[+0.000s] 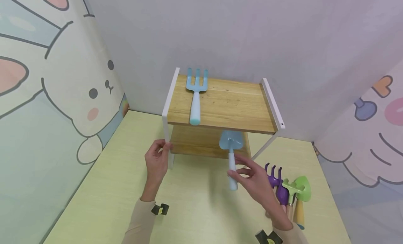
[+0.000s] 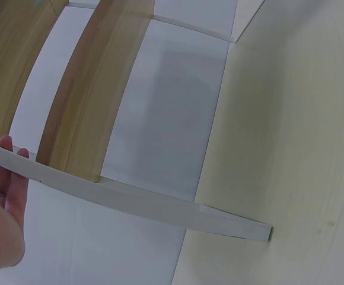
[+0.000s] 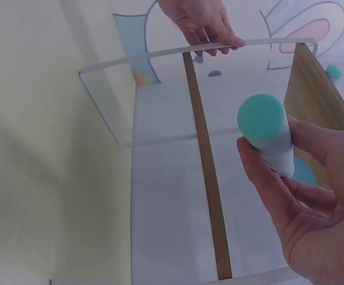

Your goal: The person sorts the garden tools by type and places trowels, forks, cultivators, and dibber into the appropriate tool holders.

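- The light blue trowel [image 1: 232, 160] was held in front of the shelf [image 1: 273, 104], its blade up against the view of the lower board [image 1: 195, 140], near that board's right end, its handle slanting down toward the person. Whether the blade touched the lower board could not be made out well from these angles.
- The right hand [image 1: 255, 179] pinched the trowel's pale handle between thumb and fingertips; the turquoise handle end faced the right wrist camera.
- The left hand [image 1: 157, 161] had its thumb and fingers round the white left leg [image 2: 124, 199] at the shelf's front left corner, next to the lower board.
- On the upper board [image 1: 239, 104] lay a light blue fork [image 1: 196, 97], near the left edge, prongs toward the back edge and handle end at the front edge.
- The shelf stood toward the back edge of the pale table [image 1: 110, 188].
- Near the table's right edge a purple rake [image 1: 274, 180], a purple trowel [image 1: 282, 193], a green rake [image 1: 292, 188] and a green shovel [image 1: 304, 188] lay close together, partly overlapping, beside the right forearm.
- Beyond the table's left edge, a rabbit drawing [image 1: 69, 97] covered the side wall; a plain grey wall [image 1: 204, 34] rose behind the back edge.
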The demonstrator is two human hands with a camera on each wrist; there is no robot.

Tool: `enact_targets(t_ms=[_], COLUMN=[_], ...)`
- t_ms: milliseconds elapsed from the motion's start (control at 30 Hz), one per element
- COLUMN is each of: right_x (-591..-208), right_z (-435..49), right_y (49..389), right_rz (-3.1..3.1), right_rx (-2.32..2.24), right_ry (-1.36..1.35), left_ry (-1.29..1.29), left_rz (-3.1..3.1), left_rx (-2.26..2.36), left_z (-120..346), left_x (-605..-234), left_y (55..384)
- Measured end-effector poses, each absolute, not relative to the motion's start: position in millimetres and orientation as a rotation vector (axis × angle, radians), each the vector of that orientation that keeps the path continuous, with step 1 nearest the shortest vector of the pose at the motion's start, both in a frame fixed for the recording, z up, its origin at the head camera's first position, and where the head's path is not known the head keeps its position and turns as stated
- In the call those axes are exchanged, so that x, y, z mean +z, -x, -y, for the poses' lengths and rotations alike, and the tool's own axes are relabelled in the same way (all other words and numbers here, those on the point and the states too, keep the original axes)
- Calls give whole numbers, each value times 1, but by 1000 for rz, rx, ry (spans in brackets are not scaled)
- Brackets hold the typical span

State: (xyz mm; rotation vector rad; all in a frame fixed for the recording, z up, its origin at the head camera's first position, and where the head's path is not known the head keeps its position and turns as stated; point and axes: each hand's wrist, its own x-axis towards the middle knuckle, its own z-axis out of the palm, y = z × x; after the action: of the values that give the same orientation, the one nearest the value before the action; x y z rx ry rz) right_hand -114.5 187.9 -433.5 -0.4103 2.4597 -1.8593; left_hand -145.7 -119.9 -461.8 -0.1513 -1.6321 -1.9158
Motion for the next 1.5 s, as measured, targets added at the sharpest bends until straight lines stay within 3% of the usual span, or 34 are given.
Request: enact_targets(t_ms=[700,967,1500], right_x=[-433,-436,-434], right_z=[-161,-148,-125], right_y=[148,161,183], right_rz=[-2442,-2444,-2436], right_rx=[-1914,-1890,-1900], right_ry=[421,360,403], left_ry=[132,139,134], left_rz=[1653,1652,1651], left_rx=[-1914,-1907,-1926], left_z=[118,125,125], left_x=[-460,-482,-486], left_y=[144,154,157])
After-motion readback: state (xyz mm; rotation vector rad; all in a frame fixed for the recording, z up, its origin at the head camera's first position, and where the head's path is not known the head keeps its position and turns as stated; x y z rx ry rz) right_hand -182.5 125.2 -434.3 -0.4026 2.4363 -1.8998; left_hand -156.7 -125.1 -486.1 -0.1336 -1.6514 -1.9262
